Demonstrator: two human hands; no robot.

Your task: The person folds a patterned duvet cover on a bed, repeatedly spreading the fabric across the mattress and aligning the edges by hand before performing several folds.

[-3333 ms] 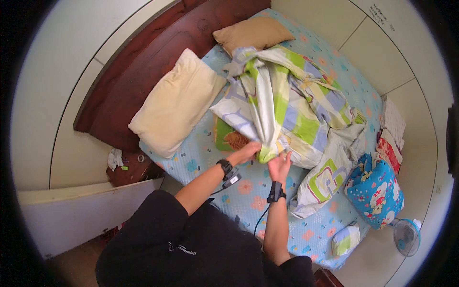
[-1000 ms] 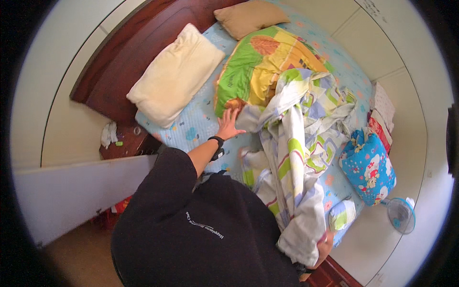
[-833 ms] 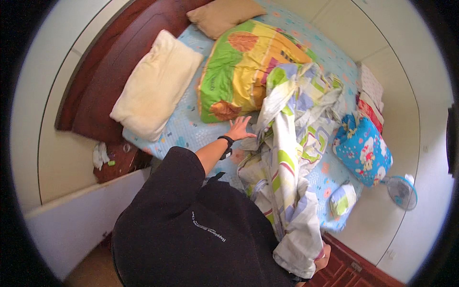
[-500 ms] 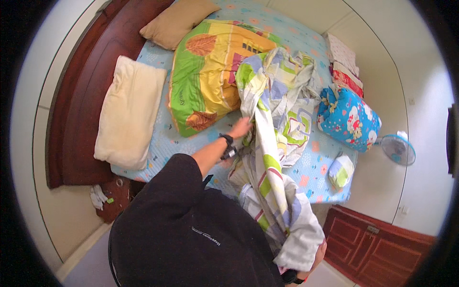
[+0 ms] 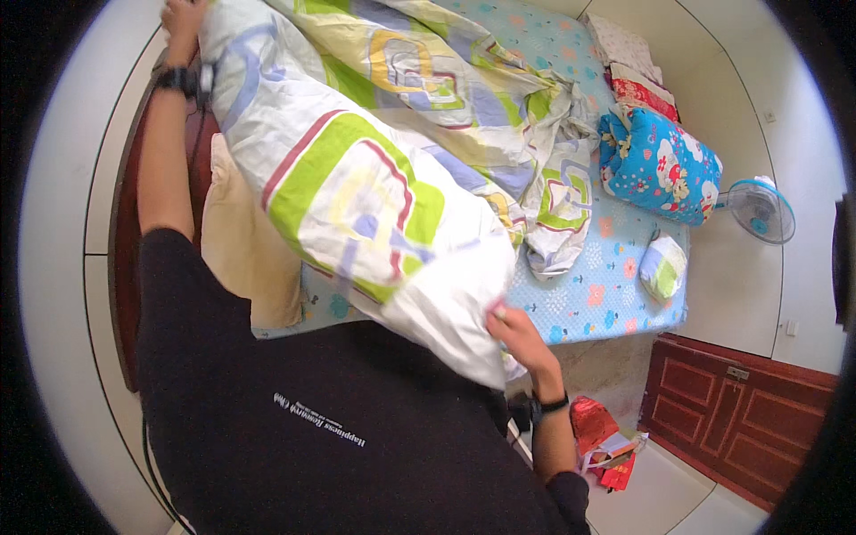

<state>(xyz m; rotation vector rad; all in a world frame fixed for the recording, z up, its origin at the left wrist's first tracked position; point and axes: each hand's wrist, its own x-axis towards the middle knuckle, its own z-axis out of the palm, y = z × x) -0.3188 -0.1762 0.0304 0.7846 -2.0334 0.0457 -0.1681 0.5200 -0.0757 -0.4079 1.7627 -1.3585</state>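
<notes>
A large duvet cover (image 5: 357, 192), white with green, lilac and maroon squares, is stretched in front of me across the bed. At the far left, my left hand (image 5: 185, 20) is raised high, its fingers closed on the cover's upper corner. My right hand (image 5: 524, 341) pinches the near right edge, where a plain white part (image 5: 464, 308) shows. More of the cloth lies crumpled toward the bed's far right. The yellow and green quilt is hidden behind the raised cloth.
The bed (image 5: 615, 267) has a light blue flowered sheet. A cream pillow (image 5: 245, 259) lies at left by the dark wooden headboard (image 5: 134, 312). At right are a blue rolled quilt (image 5: 660, 169), folded bedding (image 5: 629, 53), a small bundle (image 5: 664, 267), a fan (image 5: 760, 211) and red bags (image 5: 597, 437).
My left hand has swung up to the far left, spreading the bunched cover over the yellow and green quilt. My right hand has risen from the lower edge with the cover's near edge.
</notes>
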